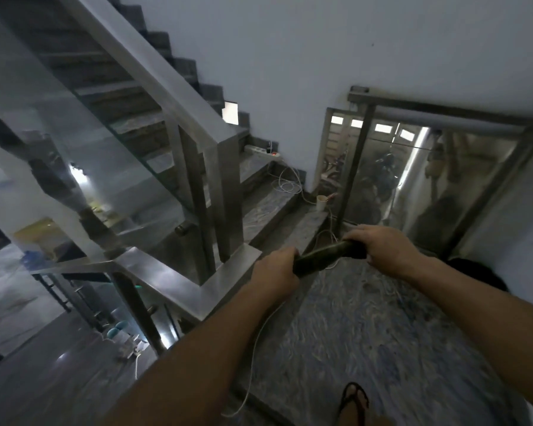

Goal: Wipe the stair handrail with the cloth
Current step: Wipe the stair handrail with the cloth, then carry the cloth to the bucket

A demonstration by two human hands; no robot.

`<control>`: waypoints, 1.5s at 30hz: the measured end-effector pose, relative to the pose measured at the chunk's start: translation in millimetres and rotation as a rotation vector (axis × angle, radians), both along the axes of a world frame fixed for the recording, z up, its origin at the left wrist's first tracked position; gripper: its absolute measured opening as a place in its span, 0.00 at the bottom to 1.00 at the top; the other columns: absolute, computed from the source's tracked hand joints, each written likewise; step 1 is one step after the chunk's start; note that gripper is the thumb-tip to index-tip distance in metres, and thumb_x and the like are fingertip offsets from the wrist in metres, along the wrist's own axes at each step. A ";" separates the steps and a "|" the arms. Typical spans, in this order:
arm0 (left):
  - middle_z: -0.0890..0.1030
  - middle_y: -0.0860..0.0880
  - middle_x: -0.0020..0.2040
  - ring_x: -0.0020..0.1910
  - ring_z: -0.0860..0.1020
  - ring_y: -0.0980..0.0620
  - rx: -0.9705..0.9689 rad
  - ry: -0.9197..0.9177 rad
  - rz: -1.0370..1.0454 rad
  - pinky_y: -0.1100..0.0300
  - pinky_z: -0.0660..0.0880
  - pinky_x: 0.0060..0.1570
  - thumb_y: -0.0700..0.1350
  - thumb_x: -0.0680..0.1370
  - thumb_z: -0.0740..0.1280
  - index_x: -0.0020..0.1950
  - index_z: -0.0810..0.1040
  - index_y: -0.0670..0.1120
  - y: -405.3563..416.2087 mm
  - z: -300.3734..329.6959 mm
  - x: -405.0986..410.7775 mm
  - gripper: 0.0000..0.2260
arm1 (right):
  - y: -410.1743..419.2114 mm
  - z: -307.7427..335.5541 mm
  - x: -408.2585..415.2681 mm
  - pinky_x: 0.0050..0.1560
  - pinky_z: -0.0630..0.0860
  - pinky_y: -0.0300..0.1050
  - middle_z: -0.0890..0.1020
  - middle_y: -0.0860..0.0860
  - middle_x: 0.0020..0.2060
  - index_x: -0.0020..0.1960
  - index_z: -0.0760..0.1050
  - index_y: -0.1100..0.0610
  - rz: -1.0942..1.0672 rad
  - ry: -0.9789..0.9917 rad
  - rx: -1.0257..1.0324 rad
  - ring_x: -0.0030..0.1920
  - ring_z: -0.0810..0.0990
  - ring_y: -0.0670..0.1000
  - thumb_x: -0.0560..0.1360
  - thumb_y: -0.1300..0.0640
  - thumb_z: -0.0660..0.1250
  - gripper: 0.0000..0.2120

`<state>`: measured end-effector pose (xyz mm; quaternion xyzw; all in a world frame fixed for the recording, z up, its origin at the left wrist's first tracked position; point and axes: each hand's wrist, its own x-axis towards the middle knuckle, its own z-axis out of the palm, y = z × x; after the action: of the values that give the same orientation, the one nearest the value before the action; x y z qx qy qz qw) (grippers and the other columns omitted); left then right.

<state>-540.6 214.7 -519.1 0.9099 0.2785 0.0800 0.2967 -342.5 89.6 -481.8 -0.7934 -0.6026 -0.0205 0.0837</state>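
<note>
I stand on a stair landing. A dark green cloth (pixel 323 256), twisted into a tight roll, stretches between my hands. My left hand (pixel 274 272) grips its left end and my right hand (pixel 385 247) grips its right end. The flat steel handrail (pixel 179 284) runs along the landing just left of my left hand, turns at a corner, and climbs up to the left as a sloping rail (pixel 142 69) over glass panels. The cloth is in the air, not touching the rail.
Marble steps (pixel 265 207) rise ahead with a white power strip (pixel 263 151), loose white cables (pixel 286 182) and a paper cup (pixel 321 202). A steel-framed glass railing (pixel 443 179) stands at the right. A thin white cord (pixel 256 348) hangs past my left forearm. My sandalled foot (pixel 353 401) is below.
</note>
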 end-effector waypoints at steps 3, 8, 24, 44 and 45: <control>0.76 0.51 0.47 0.47 0.75 0.51 -0.071 0.020 -0.083 0.55 0.73 0.47 0.44 0.76 0.63 0.50 0.72 0.55 6.0 8.5 29.2 0.06 | -9.6 5.1 24.4 0.48 0.75 0.49 0.78 0.48 0.51 0.58 0.76 0.47 -0.082 0.017 -0.015 0.50 0.76 0.53 0.69 0.62 0.68 0.19; 0.72 0.52 0.53 0.47 0.71 0.57 -0.122 0.012 -0.193 0.60 0.69 0.46 0.45 0.77 0.61 0.54 0.73 0.55 23.9 9.8 84.8 0.07 | -20.2 7.9 75.2 0.47 0.75 0.52 0.78 0.51 0.46 0.53 0.78 0.50 -0.197 0.041 0.004 0.47 0.77 0.56 0.70 0.61 0.67 0.13; 0.77 0.51 0.47 0.50 0.76 0.52 -0.054 0.150 -0.207 0.58 0.72 0.48 0.43 0.72 0.72 0.52 0.80 0.47 92.1 4.8 305.6 0.09 | 15.3 -21.4 274.6 0.45 0.77 0.51 0.80 0.49 0.41 0.40 0.76 0.45 -0.395 0.302 -0.155 0.43 0.78 0.51 0.70 0.62 0.68 0.11; 0.80 0.54 0.43 0.43 0.77 0.57 -0.111 0.247 -0.354 0.61 0.76 0.43 0.48 0.74 0.70 0.51 0.83 0.52 157.3 33.1 574.7 0.07 | 36.5 -0.5 493.2 0.51 0.76 0.53 0.80 0.49 0.47 0.50 0.80 0.47 -0.633 0.485 -0.157 0.49 0.77 0.52 0.72 0.59 0.67 0.10; 0.80 0.54 0.43 0.43 0.78 0.57 -0.103 0.262 -0.389 0.60 0.77 0.43 0.48 0.74 0.70 0.51 0.83 0.52 163.4 27.1 594.9 0.07 | 39.0 -6.6 507.5 0.51 0.76 0.52 0.80 0.49 0.47 0.50 0.80 0.46 -0.671 0.491 -0.157 0.49 0.77 0.52 0.72 0.59 0.67 0.11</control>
<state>54.3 378.1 -492.0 0.9327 0.1379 -0.1119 0.3140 165.0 128.7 -488.4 -0.9308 -0.2728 0.1893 0.1527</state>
